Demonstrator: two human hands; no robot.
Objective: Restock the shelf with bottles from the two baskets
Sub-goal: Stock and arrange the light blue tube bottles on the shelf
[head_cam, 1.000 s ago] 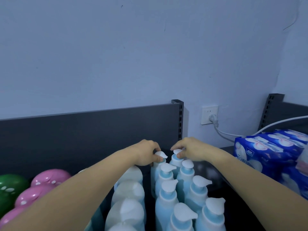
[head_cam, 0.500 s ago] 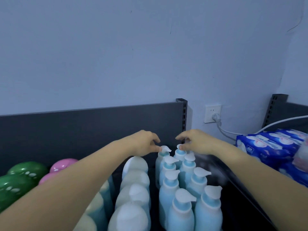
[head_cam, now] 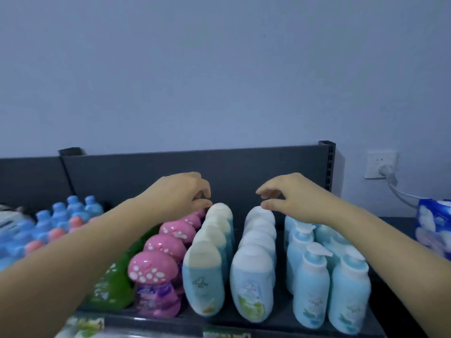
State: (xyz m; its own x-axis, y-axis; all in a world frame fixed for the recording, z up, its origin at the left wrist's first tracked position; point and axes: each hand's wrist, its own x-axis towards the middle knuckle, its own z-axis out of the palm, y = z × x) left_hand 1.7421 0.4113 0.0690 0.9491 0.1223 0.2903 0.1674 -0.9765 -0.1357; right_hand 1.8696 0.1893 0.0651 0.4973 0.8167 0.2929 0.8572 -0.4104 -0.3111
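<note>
Pale wall, dark shelf (head_cam: 136, 176). Head view: left hand (head_cam: 181, 195) and right hand (head_cam: 296, 198) hover over the rear white-capped bottles (head_cam: 219, 212), fingers loosely curled, gripping nothing. The bottles stand upright in 2 rows, long axis vertical, labels forward. Best nudge the caps lightly and squarely; neighbours may tip.
</note>
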